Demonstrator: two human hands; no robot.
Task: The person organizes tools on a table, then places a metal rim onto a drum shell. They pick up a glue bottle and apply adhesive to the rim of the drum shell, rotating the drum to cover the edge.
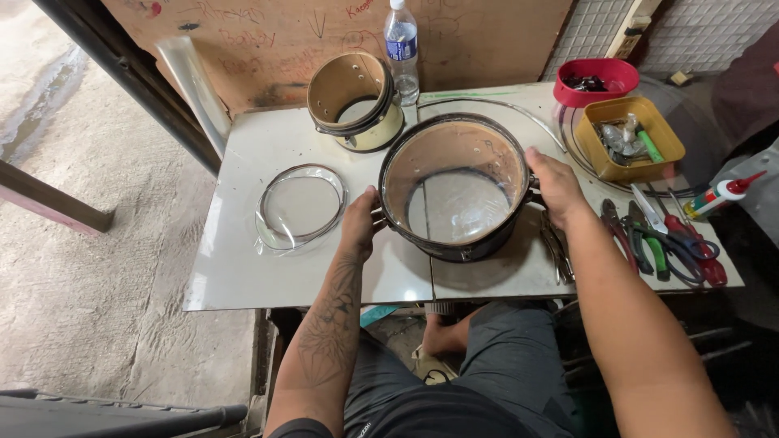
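Both hands' fingers clamped on black drum shell [454,191]; loose hoop [300,203] left, pliers [641,235] right

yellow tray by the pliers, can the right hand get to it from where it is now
Probably yes. The right hand grips the rim of the dark drum shell, and the yellow tray sits just beyond it on the table, open-topped, with nothing between them.

Soft daylight from left, glare on white table [243,268], dim right side, sharp focus, slight edge distortion
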